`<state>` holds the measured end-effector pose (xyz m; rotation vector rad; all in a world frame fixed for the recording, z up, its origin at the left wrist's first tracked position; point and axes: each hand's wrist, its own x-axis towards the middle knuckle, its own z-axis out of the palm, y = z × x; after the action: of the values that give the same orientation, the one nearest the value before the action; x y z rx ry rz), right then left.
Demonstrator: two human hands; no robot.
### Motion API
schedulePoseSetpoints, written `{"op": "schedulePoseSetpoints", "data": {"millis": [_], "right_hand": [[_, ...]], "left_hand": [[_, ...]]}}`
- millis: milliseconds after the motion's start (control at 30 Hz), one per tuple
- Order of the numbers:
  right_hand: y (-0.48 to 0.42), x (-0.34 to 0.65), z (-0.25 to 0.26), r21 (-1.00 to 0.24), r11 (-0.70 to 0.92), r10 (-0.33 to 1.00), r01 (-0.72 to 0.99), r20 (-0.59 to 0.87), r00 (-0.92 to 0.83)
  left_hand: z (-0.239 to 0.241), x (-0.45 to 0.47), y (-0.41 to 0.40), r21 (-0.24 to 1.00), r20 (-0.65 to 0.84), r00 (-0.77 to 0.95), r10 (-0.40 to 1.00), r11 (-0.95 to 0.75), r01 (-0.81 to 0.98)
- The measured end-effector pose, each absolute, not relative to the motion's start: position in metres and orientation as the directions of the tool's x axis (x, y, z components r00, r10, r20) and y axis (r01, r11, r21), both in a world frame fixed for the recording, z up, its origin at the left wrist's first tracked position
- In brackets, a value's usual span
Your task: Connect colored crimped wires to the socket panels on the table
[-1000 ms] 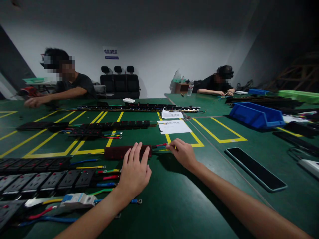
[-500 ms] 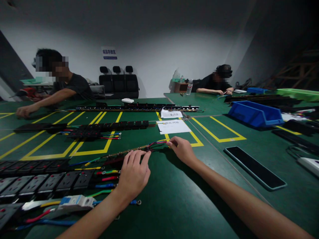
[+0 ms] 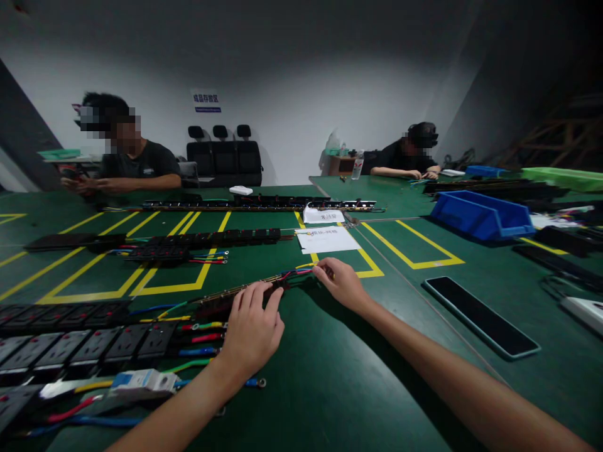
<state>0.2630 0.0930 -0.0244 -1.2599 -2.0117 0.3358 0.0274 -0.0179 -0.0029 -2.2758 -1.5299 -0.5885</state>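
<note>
My left hand point(image 3: 252, 329) rests with its fingers laid over the near end of a dark socket strip point(image 3: 221, 300) that is tipped up on its long edge on the green table point(image 3: 330, 389). My right hand point(image 3: 343, 284) pinches the coloured wires point(image 3: 296, 274) that come out of the strip's right end. Left of my left hand lie rows of black socket modules point(image 3: 75, 348) with red, blue, yellow and green leads, and a white breaker point(image 3: 141, 383).
Two white papers point(image 3: 327, 238) lie beyond my right hand. More socket strips point(image 3: 211, 238) lie across the yellow-lined middle. A dark flat panel point(image 3: 480, 317) and a blue bin point(image 3: 485, 216) sit to the right. One person sits far left, another far right.
The dark strip, flat under my left hand a second ago, is now tilted onto its edge. My right hand kept its pinch on the wires. The person at far left drew the arm back.
</note>
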Motion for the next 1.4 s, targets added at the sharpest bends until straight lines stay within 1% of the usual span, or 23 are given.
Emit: {"op": "schedulePoseSetpoints", "data": {"millis": [167, 267, 367, 433, 500, 567, 633, 700, 767, 867, 967, 1167, 1400], "right_hand": [[0.092, 0.262, -0.022, -0.566, 0.459, 0.882, 0.685, 0.385, -0.272], [0.091, 0.26, -0.021, -0.567, 0.394, 0.908, 0.723, 0.363, -0.21], [0.091, 0.258, -0.021, -0.499, 0.308, 0.926, 0.81, 0.352, -0.135], [0.091, 0.257, -0.02, -0.439, 0.297, 0.925, 0.848, 0.351, -0.142], [0.091, 0.258, -0.021, -0.42, 0.31, 0.923, 0.853, 0.349, -0.163], [0.092, 0.259, -0.021, -0.455, 0.322, 0.922, 0.83, 0.35, -0.166], [0.094, 0.261, -0.023, -0.519, 0.342, 0.918, 0.783, 0.361, -0.162], [0.095, 0.262, -0.025, -0.572, 0.385, 0.903, 0.724, 0.396, -0.168], [0.097, 0.263, -0.027, -0.596, 0.429, 0.88, 0.679, 0.446, -0.164], [0.098, 0.262, -0.03, -0.613, 0.449, 0.858, 0.65, 0.499, -0.123], [0.099, 0.262, -0.032, -0.629, 0.442, 0.856, 0.64, 0.508, -0.093], [0.098, 0.264, -0.03, -0.619, 0.456, 0.859, 0.64, 0.495, -0.133], [0.099, 0.265, -0.029, -0.607, 0.404, 0.891, 0.684, 0.43, -0.144]], "left_hand": [[-0.002, 0.028, -0.017, -0.043, 0.503, 0.331, 0.798, -0.36, 0.932], [-0.006, 0.027, -0.015, -0.056, 0.497, 0.329, 0.803, -0.349, 0.936], [-0.009, 0.026, -0.013, -0.06, 0.474, 0.325, 0.818, -0.338, 0.939], [-0.01, 0.025, -0.013, -0.059, 0.464, 0.325, 0.824, -0.337, 0.94], [-0.01, 0.025, -0.013, -0.058, 0.461, 0.326, 0.825, -0.339, 0.939], [-0.009, 0.025, -0.013, -0.057, 0.46, 0.329, 0.825, -0.342, 0.938], [-0.009, 0.025, -0.013, -0.056, 0.455, 0.333, 0.826, -0.346, 0.936], [-0.009, 0.025, -0.013, -0.055, 0.452, 0.339, 0.825, -0.353, 0.934], [-0.01, 0.024, -0.013, -0.05, 0.455, 0.344, 0.821, -0.363, 0.931], [-0.011, 0.024, -0.011, -0.03, 0.462, 0.354, 0.813, -0.385, 0.923], [-0.012, 0.024, -0.01, -0.013, 0.461, 0.356, 0.813, -0.395, 0.918], [-0.011, 0.024, -0.011, -0.015, 0.455, 0.358, 0.815, -0.395, 0.919], [-0.011, 0.024, -0.011, -0.01, 0.458, 0.356, 0.814, -0.396, 0.918]]}}
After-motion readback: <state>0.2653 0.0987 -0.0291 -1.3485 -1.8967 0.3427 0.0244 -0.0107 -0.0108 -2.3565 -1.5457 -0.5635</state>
